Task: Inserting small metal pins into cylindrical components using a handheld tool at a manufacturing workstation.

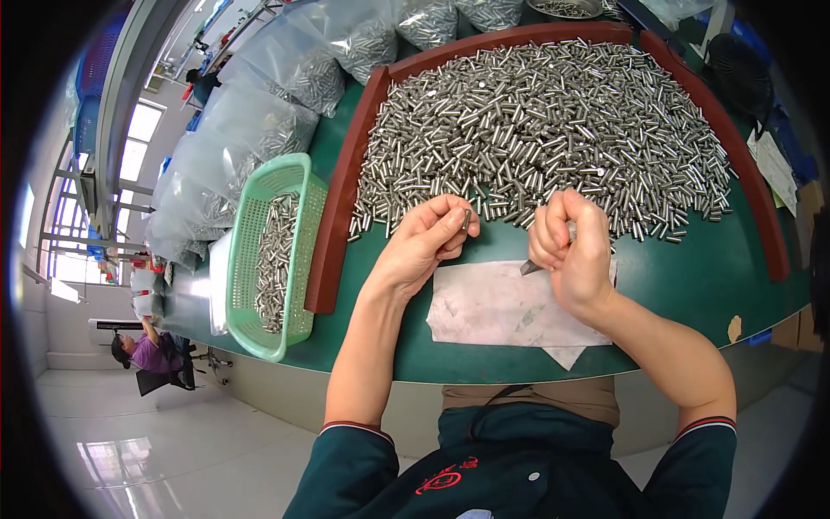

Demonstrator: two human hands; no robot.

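Note:
Between the thumb and fingers of my left hand [415,246] is a small metal pin [467,220], held upright. My right hand [577,255] is closed in a fist around a tool, most of it hidden by the fingers; its flat grey tip [529,268] sticks out at the lower left, apart from the pin. A smudged pale pink cloth [493,307] lies on the green table [666,281] below both hands. Just beyond them spreads a large heap of short, shiny metal pins [536,130].
A red-brown wooden border [341,216] surrounds the heap on three sides. To its left stands a light green plastic basket [235,277] partly filled with pins. Clear plastic bags of pins [311,82] line the far left. A person in purple [156,355] sits in the left background.

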